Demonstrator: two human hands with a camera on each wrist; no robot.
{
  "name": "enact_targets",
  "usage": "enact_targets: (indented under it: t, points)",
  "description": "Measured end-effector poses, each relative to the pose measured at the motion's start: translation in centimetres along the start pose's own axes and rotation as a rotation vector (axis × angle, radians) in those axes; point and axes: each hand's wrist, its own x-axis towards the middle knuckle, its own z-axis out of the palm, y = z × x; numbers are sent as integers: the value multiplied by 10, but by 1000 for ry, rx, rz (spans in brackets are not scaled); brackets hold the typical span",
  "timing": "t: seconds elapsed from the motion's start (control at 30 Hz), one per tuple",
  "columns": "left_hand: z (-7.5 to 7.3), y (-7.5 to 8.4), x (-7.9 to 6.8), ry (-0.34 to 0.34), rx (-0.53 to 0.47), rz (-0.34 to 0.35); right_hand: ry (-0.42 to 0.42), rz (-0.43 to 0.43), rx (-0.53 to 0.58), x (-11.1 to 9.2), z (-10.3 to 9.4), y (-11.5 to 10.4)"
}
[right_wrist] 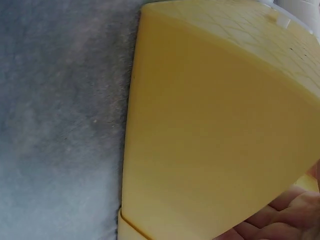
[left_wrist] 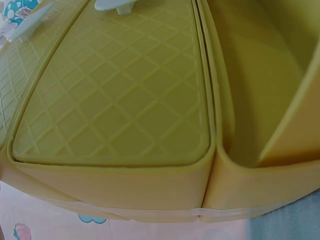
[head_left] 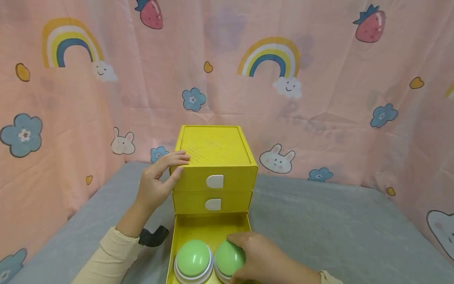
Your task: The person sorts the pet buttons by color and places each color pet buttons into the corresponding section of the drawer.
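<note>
A yellow drawer cabinet (head_left: 214, 177) has its bottom drawer (head_left: 213, 221) pulled out toward me. Two round things with shiny green domes and white rims sit side by side in it: a left green-domed one (head_left: 193, 258) and a right green-domed one (head_left: 228, 258). My left hand (head_left: 159, 177) rests on the cabinet's upper left corner, fingers on top, thumb against the front. My right hand (head_left: 264, 258) grips the right green-domed one, fingertips at its far side, thumb nearer me. In the right wrist view, the drawer's side wall (right_wrist: 215, 130) hides most of that hand.
Two upper drawers with white pull tabs (head_left: 214, 181) are closed. The left wrist view shows their lattice-patterned front (left_wrist: 115, 85) beside the pulled-out drawer. A black curved object (head_left: 156, 236) is by the left wrist. Grey cloth (head_left: 330, 225) covers the table; a pink curtain (head_left: 227, 102) hangs behind.
</note>
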Motion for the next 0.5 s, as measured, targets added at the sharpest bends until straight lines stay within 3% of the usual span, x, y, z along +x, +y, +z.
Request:
enact_targets:
  t: [0.33,0.43,0.5]
  points:
    - [0,0,-1,15,-5,19,-23,3,11,1,3,2]
    - [0,-1,-2,11,-2,19,-5,5,113,-2,1,4]
    - [0,0,-3,9,4,23,14,4,238,-6,-1,4]
